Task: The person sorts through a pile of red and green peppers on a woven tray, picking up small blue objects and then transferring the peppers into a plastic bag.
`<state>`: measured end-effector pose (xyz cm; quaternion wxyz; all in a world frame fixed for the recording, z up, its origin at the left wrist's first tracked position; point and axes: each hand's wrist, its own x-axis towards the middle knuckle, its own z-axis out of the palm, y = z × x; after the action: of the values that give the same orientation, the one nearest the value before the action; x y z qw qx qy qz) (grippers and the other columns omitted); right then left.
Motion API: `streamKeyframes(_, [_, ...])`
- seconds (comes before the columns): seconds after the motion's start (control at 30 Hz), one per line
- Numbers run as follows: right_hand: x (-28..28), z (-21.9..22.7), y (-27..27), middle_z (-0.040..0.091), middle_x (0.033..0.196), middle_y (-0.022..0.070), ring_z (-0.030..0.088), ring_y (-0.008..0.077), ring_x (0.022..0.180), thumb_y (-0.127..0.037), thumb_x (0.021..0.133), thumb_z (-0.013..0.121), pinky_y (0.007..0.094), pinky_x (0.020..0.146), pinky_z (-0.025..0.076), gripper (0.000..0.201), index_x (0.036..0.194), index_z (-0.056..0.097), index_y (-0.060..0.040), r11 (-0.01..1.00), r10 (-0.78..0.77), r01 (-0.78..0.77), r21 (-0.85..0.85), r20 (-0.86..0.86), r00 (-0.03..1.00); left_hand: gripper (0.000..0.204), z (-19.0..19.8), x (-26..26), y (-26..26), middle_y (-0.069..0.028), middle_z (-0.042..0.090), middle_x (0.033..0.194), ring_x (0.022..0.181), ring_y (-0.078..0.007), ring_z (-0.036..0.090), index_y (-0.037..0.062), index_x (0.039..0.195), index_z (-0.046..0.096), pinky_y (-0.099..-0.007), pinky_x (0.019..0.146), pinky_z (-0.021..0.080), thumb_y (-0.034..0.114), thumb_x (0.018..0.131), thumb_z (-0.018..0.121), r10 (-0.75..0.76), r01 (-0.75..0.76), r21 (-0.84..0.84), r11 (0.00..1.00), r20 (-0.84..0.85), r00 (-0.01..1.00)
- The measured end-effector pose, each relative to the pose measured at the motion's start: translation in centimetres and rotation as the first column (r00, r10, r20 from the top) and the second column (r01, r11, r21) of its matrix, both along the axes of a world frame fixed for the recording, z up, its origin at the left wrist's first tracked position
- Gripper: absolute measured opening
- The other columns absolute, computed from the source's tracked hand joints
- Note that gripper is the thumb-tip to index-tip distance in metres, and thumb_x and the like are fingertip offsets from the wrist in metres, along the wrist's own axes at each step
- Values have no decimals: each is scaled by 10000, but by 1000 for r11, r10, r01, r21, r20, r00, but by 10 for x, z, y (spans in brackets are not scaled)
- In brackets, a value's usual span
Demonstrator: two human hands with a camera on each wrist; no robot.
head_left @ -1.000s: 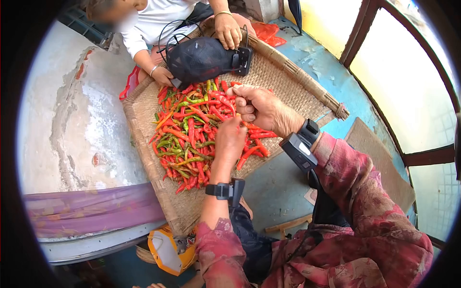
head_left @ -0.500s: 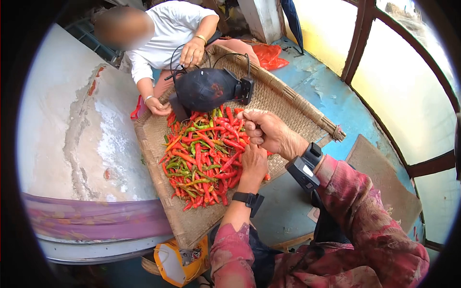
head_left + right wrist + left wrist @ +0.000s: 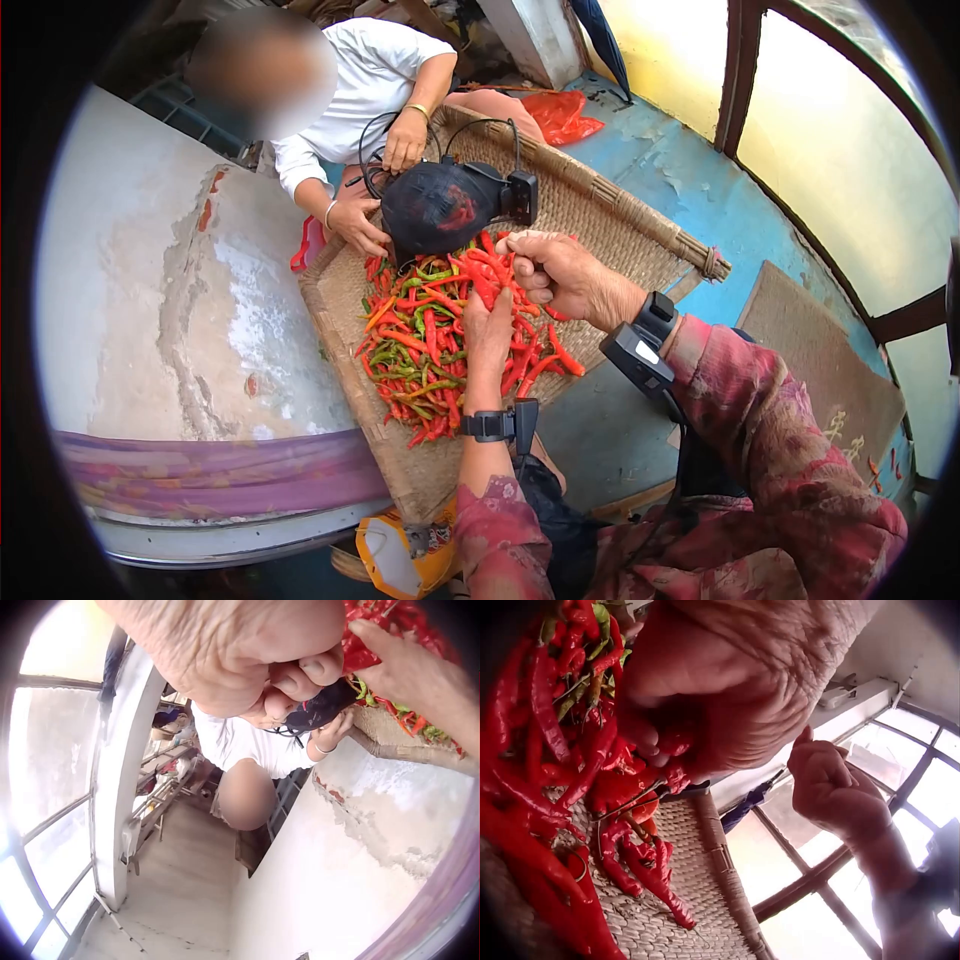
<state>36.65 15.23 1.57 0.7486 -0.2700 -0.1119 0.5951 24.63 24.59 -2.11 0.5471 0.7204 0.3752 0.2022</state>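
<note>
The red chili [image 3: 487, 283] sits between both hands, above the chili pile [image 3: 430, 340] in the middle of the woven tray [image 3: 620, 225]. The left hand [image 3: 488, 330] pinches it from below. The right hand [image 3: 555, 272] has its fingers curled tight, and it seems to pinch the top end. I think it is best to hold the chili firm and pull the top gently, so it does not tear.

The head view shows another person [image 3: 375, 70] at the tray's far edge. The left wrist view shows chilies close up [image 3: 656, 877].
</note>
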Motion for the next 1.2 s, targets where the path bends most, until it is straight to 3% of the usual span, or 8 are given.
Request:
streamKeyframes(0.07, [-4, -2, 3, 376, 570, -68, 245, 37, 448, -208, 913, 441, 194, 377, 188, 166, 918, 530, -69, 999, 27, -28, -34, -19, 999, 206, 1, -7, 10, -31, 567, 790, 626, -92, 540, 50, 1036, 507, -219, 551, 457, 190, 885, 523, 165, -93, -285, 954, 239, 957])
streamKeyframes(0.23, [-14, -3, 13, 386, 570, -68, 230, 35, 417, -211, 907, 450, 200, 365, 168, 166, 909, 539, -71, 998, 60, -61, -33, -11, 998, 207, 1, -23, 30, -77, 572, 881, 760, -166, 590, 43, 1033, 466, -280, 670, 498, 154, 875, 540, 366, -177, -456, 872, 369, 854])
streamKeyframes(0.5, [-32, 0, 24, 392, 563, -62, 229, 35, 397, -214, 917, 435, 196, 366, 180, 173, 903, 524, -66, 995, 73, -73, -69, -4, 997, 637, 13, -30, 29, -127, 479, 1173, 973, -185, 538, -24, 1372, 159, -325, 824, 441, 155, 883, 524, 209, 20, -475, 880, 424, 881])
streamKeyframes(0.67, [-38, -1, 32, 423, 552, -39, 268, 46, 377, -173, 897, 431, 204, 326, 184, 146, 868, 506, -51, 994, 104, -104, 15, -47, 993, 506, 24, -29, 21, -87, 494, 1158, 971, -133, 515, -19, 1304, 343, -290, 795, 439, 184, 882, 536, 101, 57, -305, 951, 479, 872])
streamKeyframes(0.8, [-38, -1, 30, 392, 562, -59, 244, 44, 401, -200, 913, 431, 202, 363, 187, 144, 892, 508, -80, 995, 94, -95, -8, -10, 995, 323, 26, -48, 26, -89, 593, 974, 869, -164, 553, 2, 1096, 542, -309, 697, 455, 201, 845, 582, 160, -156, -42, 987, 117, 980])
streamKeyframes(0.87, [-34, -3, 30, 391, 560, -59, 241, 41, 403, -200, 909, 437, 202, 365, 183, 141, 888, 508, -79, 995, 98, -98, 20, -24, 995, 314, 21, -65, 30, -150, 597, 929, 848, -272, 571, 2, 1024, 563, -377, 697, 462, 195, 786, 634, 224, 193, 700, 687, -456, 861])
streamKeyframes(0.9, [-33, -3, 29, 390, 559, -61, 238, 39, 409, -193, 910, 433, 198, 368, 178, 140, 890, 509, -78, 995, 95, -95, 20, -24, 995, 321, 14, -71, 28, -189, 580, 918, 885, -346, 553, 4, 969, 565, -426, 731, 455, 196, 735, 672, 272, 285, 783, 553, -493, 826])
streamKeyframes(1.2, [-23, -1, 19, 369, 574, -67, 246, 41, 436, -168, 907, 416, 204, 389, 185, 131, 897, 499, -67, 997, 71, -70, -25, 47, 996, 253, -13, -61, 31, -170, 554, 977, 936, -324, 550, 41, 886, 629, -402, 766, 470, 180, 689, 705, 337, 467, 716, 519, -673, 658])
